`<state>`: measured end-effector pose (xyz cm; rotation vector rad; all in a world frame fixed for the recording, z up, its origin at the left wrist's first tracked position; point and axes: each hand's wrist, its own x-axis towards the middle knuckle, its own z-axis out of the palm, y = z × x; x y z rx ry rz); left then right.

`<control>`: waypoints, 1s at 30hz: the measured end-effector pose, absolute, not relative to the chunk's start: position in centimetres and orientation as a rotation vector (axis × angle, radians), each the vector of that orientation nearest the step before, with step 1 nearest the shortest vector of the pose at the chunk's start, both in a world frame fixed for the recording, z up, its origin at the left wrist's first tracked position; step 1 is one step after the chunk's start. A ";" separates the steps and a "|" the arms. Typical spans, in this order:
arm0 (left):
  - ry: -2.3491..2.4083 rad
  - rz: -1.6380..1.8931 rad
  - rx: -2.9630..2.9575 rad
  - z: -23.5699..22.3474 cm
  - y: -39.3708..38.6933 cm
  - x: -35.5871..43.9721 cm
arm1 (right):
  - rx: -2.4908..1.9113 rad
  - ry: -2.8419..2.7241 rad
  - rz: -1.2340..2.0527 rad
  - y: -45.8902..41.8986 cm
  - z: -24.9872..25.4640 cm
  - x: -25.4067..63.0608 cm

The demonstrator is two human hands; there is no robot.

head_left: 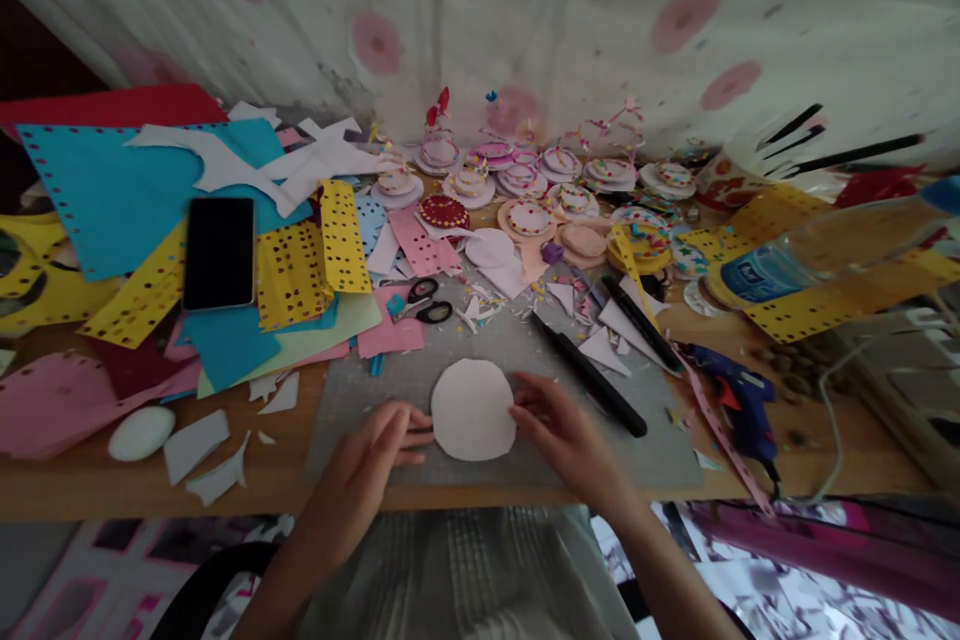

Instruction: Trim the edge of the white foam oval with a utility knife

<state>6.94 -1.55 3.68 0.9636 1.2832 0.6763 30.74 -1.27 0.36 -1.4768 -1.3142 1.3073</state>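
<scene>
A round white paper disc [474, 410] with a slightly uneven cut edge is over the grey cutting mat [420, 475], between my hands. My left hand [386, 440] holds its left edge with the fingertips. At the right edge, my right hand [555, 425] grips the disc, its thumb on the rim and its fingers partly behind. Whether the disc rests on the mat or is slightly raised, I cannot tell. A black pen-like cutter [592, 375] lies just right of my right hand. Black-handled scissors [433, 311] lie beyond the disc.
Small decorated paper hats [531, 218] crowd the back. Coloured foam sheets [82, 190] and a phone [219, 255] lie left, near a white egg-shaped piece [142, 433]. On the right are a blue glue gun [739, 400], a plastic bottle [832, 245] and a cup [727, 175] holding tools.
</scene>
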 end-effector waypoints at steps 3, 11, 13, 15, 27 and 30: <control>1.178 0.787 0.983 3.8 -1.3 7.6 | -1.460 -1.281 1.368 -1.3 1.0 30.1; 0.891 0.860 0.555 3.3 -1.3 9.8 | -1.181 -1.752 0.709 -2.5 4.2 29.7; 0.904 0.822 0.441 3.9 -1.5 10.8 | -1.089 -1.866 0.719 -3.0 4.4 29.5; 1.012 0.874 0.395 4.5 -1.5 11.4 | -1.079 -1.870 0.693 -3.5 4.4 29.5; 1.114 0.925 0.744 3.7 -2.5 11.2 | -1.188 -2.117 0.155 -4.0 4.5 29.4; 1.133 0.949 0.721 3.9 -2.3 11.7 | -1.237 -2.105 0.262 -4.1 4.2 29.4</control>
